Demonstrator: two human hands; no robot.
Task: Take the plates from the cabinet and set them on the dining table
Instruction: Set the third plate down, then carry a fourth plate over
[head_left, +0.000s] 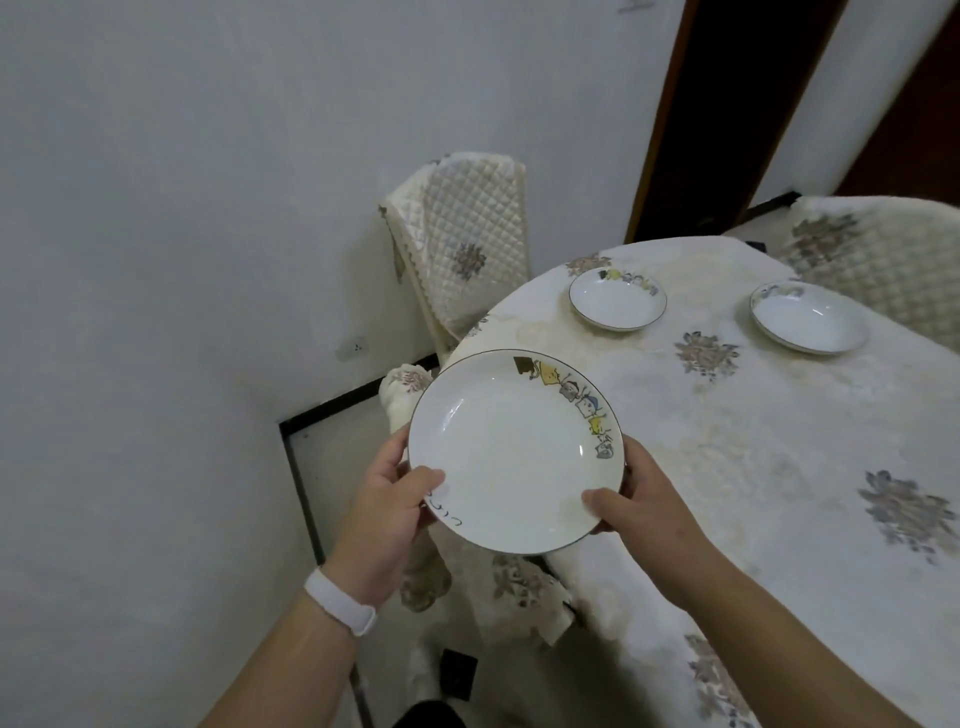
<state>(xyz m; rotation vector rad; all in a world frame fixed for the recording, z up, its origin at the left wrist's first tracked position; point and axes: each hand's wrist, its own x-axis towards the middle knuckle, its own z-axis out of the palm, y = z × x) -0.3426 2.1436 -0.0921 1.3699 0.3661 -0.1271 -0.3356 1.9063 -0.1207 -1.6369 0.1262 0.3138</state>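
Note:
I hold a white plate (511, 447) with a cartoon pattern on its rim in both hands, in the air over the near left edge of the dining table (727, 467). My left hand (389, 499) grips its left rim with the thumb on top. My right hand (639, 504) grips its right rim the same way. Two more white plates lie on the cream flowered tablecloth: one (617, 305) at the far left, another (808, 322) at the far right. The cabinet is out of view.
A quilted cream chair (467, 244) stands against the white wall behind the table's left end. A second covered chair (878, 260) is at the far right. A dark doorway (722, 104) opens beyond the table. The cloth's corner hangs below the held plate.

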